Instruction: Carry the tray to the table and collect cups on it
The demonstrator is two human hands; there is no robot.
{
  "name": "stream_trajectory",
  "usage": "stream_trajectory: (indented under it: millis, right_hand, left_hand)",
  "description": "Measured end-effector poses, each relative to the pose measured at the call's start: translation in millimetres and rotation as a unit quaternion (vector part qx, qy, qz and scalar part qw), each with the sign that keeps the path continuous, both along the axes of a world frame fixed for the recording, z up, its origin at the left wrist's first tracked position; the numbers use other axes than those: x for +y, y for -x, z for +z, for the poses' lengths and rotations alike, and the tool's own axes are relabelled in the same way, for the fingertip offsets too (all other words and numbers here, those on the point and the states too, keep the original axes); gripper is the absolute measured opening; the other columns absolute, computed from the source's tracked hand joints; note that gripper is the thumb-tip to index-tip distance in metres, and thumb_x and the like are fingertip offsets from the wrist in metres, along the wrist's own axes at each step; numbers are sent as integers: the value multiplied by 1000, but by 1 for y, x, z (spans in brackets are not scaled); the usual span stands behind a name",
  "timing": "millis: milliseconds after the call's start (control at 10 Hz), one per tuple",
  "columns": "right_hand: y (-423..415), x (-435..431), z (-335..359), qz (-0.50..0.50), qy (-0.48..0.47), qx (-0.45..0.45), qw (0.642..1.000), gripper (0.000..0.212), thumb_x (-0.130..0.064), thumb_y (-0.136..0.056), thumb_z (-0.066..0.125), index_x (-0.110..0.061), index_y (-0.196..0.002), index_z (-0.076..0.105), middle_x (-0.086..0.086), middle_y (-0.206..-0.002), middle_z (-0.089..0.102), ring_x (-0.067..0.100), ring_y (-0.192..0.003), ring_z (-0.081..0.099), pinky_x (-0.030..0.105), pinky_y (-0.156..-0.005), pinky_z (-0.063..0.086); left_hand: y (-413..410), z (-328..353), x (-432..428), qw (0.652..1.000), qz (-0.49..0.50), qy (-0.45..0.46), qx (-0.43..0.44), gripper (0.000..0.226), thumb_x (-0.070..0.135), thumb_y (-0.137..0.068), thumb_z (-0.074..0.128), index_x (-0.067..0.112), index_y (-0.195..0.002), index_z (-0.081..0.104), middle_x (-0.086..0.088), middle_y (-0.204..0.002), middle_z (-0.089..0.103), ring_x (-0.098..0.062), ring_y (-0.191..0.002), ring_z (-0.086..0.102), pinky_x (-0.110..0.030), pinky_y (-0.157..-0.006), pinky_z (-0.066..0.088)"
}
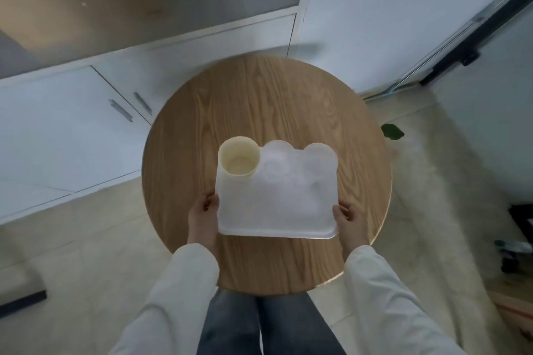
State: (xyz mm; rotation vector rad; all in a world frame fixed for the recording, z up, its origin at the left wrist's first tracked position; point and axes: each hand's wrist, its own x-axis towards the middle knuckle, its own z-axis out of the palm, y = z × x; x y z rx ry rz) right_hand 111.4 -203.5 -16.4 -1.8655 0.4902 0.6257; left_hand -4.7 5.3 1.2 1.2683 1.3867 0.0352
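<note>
A white rectangular tray is over the near half of a round wooden table. My left hand grips the tray's left edge, thumb on top. My right hand grips its right edge the same way. Along the tray's far side stand three cups: a cream cup at the left corner, a clear cup in the middle and another clear cup at the right. Whether the tray rests on the table or is held just above it, I cannot tell.
White cabinets with metal handles run along the left and back. A glass door frame stands at the right. A green leaf lies on the floor past the table's right rim. Dark items sit at the far right edge.
</note>
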Motion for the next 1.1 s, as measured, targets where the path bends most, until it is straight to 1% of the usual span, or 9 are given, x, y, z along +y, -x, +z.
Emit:
stream_trajectory:
  millis: [100,200,400,600,700,800,900,1000,1100]
  right_hand:
    - [-7,-1,-10,0,15,5,1000,21,-15,-86,55,-12,-105,60,8,-103,61,24,-96,57,35,-85,45]
    - [-13,-1,-16,13,26,-1,1000,21,-14,-85,55,-12,-106,62,7,-100,62,22,-94,56,35,-88,45]
    - [-20,0,-20,44,59,-16,997,24,-17,-82,58,-15,-105,65,3,-97,65,21,-93,59,36,-90,47]
    - [-22,1,-22,54,84,-24,995,26,-20,-82,58,-17,-107,65,-1,-96,65,20,-94,59,36,-91,46]
    - [-22,3,-22,51,95,-19,994,28,-22,-81,59,-18,-108,65,-1,-96,65,19,-92,59,32,-85,45]
    - [-22,4,-18,56,110,-20,992,29,-23,-82,58,-19,-110,64,-3,-94,62,16,-87,55,28,-80,40]
    - [-22,4,-14,57,115,-16,992,32,-26,-82,59,-18,-113,62,-2,-98,62,14,-88,53,28,-83,39]
    - [-24,2,-8,29,120,-16,992,37,-32,-80,61,-18,-114,59,-1,-102,61,15,-89,52,30,-83,39]
    - [-26,4,6,22,138,-30,990,37,-39,-77,63,-24,-110,58,-5,-100,60,15,-87,52,29,-78,36]
  left_hand:
    - [-4,-9,-1,1000,-3,-5,18,29,21,-89,48,13,-114,61,-7,-106,64,-24,-98,58,-36,-90,46]
    - [-7,-18,1,999,-17,-14,30,28,21,-88,49,15,-113,61,-5,-103,64,-23,-97,57,-33,-88,44]
    - [-10,-24,0,996,-36,-41,67,27,22,-87,53,14,-111,62,-8,-108,66,-28,-104,58,-42,-97,45]
    - [-13,-24,-1,994,-38,-74,76,25,22,-88,53,12,-109,63,-8,-108,66,-27,-102,57,-41,-96,43]
    - [-13,-27,0,994,-29,-72,79,24,21,-87,53,13,-107,63,-9,-108,66,-26,-100,57,-37,-92,43]
    - [-14,-27,-1,993,-29,-77,83,26,20,-87,53,11,-110,62,-9,-110,64,-23,-98,54,-36,-92,40]
    - [-14,-23,-2,994,-30,-70,83,28,21,-88,53,11,-113,60,-9,-113,63,-28,-108,55,-38,-96,39]
    - [-11,-18,-2,995,-9,-69,76,31,23,-86,55,11,-115,57,-2,-105,58,-24,-103,54,-39,-95,39]
    - [-9,-8,-3,995,5,-75,64,33,22,-85,57,9,-116,54,1,-101,53,-18,-95,49,-32,-88,38]
